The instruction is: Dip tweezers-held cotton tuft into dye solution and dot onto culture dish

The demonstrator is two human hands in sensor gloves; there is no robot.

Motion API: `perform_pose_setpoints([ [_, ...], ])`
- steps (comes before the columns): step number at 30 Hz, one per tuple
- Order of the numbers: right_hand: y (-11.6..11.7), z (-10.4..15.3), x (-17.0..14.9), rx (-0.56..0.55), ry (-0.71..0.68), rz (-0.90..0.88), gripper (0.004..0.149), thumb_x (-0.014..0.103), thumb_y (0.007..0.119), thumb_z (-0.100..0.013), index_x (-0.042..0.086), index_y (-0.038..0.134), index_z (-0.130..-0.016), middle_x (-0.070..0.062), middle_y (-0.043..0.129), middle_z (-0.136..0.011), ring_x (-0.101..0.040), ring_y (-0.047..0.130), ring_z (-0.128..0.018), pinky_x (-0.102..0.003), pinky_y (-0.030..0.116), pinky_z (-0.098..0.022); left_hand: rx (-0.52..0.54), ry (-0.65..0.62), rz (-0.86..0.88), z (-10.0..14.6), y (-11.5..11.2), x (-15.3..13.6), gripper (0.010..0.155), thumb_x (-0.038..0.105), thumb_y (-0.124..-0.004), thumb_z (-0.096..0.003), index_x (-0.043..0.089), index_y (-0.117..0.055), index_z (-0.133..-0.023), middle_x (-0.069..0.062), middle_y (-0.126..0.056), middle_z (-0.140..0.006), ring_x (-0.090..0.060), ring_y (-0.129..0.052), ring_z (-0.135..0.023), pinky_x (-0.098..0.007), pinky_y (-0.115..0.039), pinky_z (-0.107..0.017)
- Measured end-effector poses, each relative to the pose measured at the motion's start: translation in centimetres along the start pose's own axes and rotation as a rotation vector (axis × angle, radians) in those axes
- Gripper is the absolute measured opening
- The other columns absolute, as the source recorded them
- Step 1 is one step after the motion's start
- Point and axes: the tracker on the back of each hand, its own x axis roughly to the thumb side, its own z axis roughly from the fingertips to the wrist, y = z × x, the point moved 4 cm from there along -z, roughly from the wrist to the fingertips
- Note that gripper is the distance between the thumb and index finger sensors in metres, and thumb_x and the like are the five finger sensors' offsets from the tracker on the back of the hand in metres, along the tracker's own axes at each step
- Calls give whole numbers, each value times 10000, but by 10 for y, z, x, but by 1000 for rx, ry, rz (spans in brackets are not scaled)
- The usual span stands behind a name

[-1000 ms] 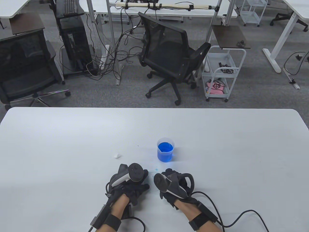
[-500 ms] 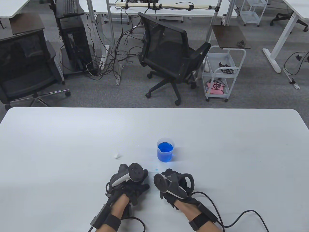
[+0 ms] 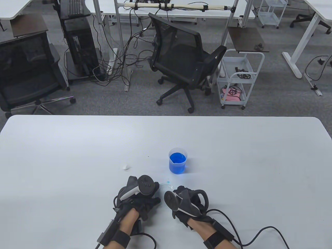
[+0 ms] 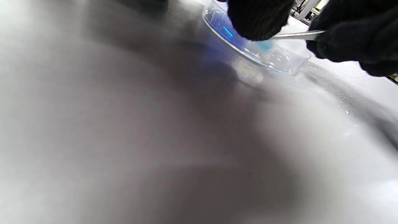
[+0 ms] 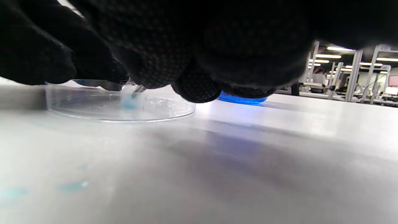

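A clear culture dish point(image 3: 166, 184) lies on the white table between my hands; it also shows in the left wrist view point(image 4: 281, 62) and the right wrist view point(image 5: 93, 110). My left hand point(image 3: 155, 192) touches the dish's left rim with a fingertip point(image 4: 258, 21). My right hand point(image 3: 177, 190) grips metal tweezers point(image 4: 295, 35) that pinch a blue-stained cotton tuft point(image 5: 127, 100). The tuft point(image 4: 265, 45) sits down inside the dish. A small beaker of blue dye point(image 3: 178, 160) stands just behind the dish.
A loose white cotton ball point(image 3: 126, 167) lies on the table left of the beaker. Pale blue spots point(image 5: 73, 186) mark the table near the dish. Glove cables point(image 3: 259, 233) trail off the front right. Office chairs and a cart stand beyond the far edge.
My right hand has drawn back a little toward the front edge, and more of the dish's rim shows between the hands. The left hand, beaker and cotton ball have not moved.
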Motion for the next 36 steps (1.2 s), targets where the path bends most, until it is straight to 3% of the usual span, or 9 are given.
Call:
perform_pose_setpoints([
  [11,-37,11,-13,-90,27,-79,400,287,922,-250,15,1071,-503,-235,1033,-516,-167,996,-183,-329,905,-75,-2,-1,3,0,0,0,698,446,-677,-617,232,-299,-1163,-275,-190,-1224,-575,-176,-1044,-781,-187,-653],
  [23,-1,13,-3,15,-16,-16,400,286,922,-251,14,1070,-505,-234,1033,-517,-166,995,-185,-329,905,-76,-3,2,3,0,0,-1,696,448,-677,-618,236,-297,-1163,-274,-188,-1226,-576,-174,-1045,-781,-186,-654],
  [36,-28,9,-16,-66,28,-72,399,285,922,-251,14,1070,-505,-237,1032,-516,-167,995,-185,-330,904,-77,-5,2,6,0,1,-1,699,447,-678,-617,235,-296,-1163,-276,-183,-1225,-577,-168,-1044,-782,-183,-653],
])
